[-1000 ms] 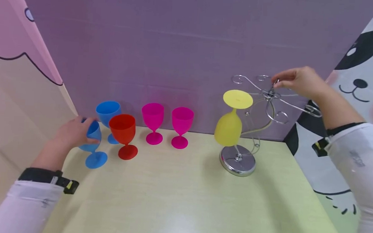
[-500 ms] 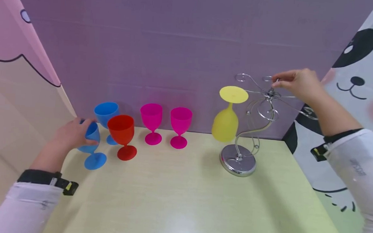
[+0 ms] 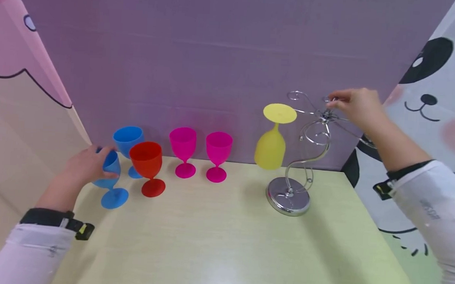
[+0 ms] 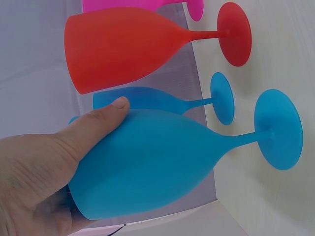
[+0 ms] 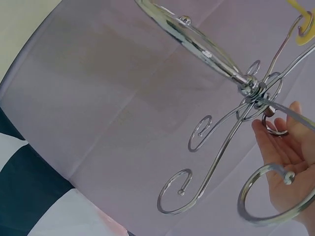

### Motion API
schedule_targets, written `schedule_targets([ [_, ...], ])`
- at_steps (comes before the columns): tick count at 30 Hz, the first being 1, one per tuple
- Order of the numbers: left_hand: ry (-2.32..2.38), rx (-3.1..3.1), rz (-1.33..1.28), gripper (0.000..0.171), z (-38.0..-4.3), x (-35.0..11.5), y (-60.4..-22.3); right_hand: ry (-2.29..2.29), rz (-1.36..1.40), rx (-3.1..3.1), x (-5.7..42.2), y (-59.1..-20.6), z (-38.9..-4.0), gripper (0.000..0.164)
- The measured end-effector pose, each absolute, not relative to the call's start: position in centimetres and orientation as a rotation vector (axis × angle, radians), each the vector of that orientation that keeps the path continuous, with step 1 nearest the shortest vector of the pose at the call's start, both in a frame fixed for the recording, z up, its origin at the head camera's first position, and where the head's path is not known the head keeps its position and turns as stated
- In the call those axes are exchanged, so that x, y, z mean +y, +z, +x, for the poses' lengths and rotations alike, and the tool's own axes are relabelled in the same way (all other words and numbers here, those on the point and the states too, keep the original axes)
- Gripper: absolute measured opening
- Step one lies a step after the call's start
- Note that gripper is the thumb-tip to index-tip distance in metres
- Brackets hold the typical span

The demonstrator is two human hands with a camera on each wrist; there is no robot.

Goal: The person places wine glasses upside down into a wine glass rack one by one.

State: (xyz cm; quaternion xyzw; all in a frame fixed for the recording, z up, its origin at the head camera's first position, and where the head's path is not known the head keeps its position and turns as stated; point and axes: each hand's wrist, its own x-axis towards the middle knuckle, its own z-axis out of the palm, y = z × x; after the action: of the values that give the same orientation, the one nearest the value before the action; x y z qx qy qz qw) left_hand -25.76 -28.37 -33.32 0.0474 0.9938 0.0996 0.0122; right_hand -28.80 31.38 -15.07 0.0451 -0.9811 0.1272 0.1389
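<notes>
At table's left, left hand (image 3: pixel 81 166) fingers wrapped round blue goblet (image 3: pixel 110 176), right hand (image 3: pixel 354 106) fingers pinching wire rack (image 3: pixel 309 133) arm

Two bare hands, left hand (image 3: pixel 82 167) and right hand (image 3: pixel 357 107). Long white sleeves (image 3: pixel 32 252) with faint grey print on both arms. Black wristbands (image 3: pixel 47 217) at each cuff, each with small yellow tag (image 3: pixel 82 228).
</notes>
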Motion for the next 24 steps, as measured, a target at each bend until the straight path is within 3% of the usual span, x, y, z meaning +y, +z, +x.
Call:
schedule_targets([
  [24,0.324,3.097,0.137,0.083,-25.9,-28.0,-33.4,0.348,0.058,-2.79,30.0,-15.3,-27.8,0.047],
])
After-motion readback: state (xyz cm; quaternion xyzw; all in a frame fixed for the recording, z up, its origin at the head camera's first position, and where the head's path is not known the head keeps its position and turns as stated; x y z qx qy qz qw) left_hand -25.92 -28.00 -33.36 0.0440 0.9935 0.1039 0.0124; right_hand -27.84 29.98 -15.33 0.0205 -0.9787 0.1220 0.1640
